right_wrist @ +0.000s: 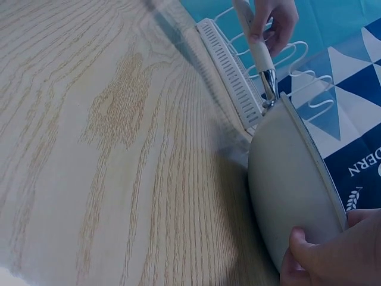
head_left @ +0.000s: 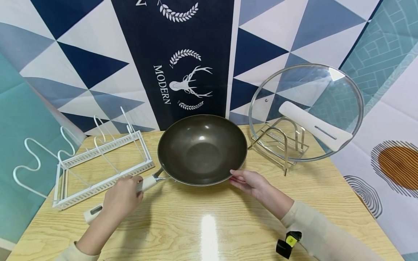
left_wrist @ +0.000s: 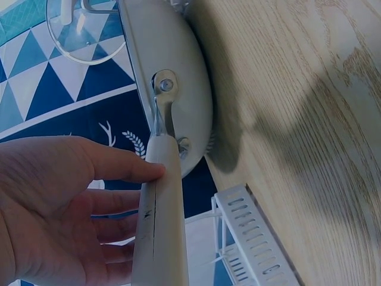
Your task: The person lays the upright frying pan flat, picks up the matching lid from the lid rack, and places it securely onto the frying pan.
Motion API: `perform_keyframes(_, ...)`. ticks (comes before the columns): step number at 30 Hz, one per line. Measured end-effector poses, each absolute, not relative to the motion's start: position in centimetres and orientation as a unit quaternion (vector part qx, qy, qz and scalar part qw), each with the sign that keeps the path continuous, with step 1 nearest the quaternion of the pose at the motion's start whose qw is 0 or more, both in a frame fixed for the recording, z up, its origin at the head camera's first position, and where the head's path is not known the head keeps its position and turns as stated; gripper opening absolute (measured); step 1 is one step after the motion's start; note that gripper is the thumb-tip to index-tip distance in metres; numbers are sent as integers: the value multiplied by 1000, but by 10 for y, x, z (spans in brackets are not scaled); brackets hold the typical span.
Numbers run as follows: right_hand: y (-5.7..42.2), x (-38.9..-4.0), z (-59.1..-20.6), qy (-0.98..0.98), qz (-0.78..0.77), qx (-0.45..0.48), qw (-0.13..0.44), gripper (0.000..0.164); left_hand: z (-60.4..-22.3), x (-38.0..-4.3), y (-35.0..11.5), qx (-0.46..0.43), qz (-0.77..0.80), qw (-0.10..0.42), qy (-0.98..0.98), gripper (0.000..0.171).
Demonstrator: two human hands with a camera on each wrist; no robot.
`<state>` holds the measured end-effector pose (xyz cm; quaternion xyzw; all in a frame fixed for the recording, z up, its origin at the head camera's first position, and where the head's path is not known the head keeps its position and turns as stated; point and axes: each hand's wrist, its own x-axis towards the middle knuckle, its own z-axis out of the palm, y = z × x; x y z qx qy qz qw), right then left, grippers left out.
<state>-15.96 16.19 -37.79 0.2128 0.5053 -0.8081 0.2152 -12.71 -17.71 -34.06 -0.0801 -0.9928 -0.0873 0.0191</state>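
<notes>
A dark-coated wok [head_left: 202,156] with a cream outer wall [right_wrist: 286,173] is held over the back middle of the wooden table. My left hand [head_left: 122,197] grips its long cream handle [left_wrist: 164,220], thumb along the upper part near the metal bracket. At the near right rim my right hand [head_left: 249,183] pinches the edge, thumb on the inner side and fingers beneath against the outer wall. The wok's open side faces up and its underside is hidden in the head view. A shadow lies on the wood below it.
To the left stands a white rack [head_left: 104,181] with wavy wire dividers. At the right, a gold wire stand [head_left: 285,156] holds a large glass lid [head_left: 307,108] with a cream handle, upright and leaning. Behind the table hangs a patterned cloth [head_left: 192,43].
</notes>
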Motion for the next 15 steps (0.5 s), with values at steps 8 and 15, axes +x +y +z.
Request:
perform_keyframes(8, 161, -157, -376, 504, -810, 208, 217, 61, -341, -128, -177, -77, -87, 15, -993, 33)
perform_keyframes(15, 163, -157, -378, 503, -810, 206, 221, 62, -341, -129, -178, -71, -89, 7, -993, 34)
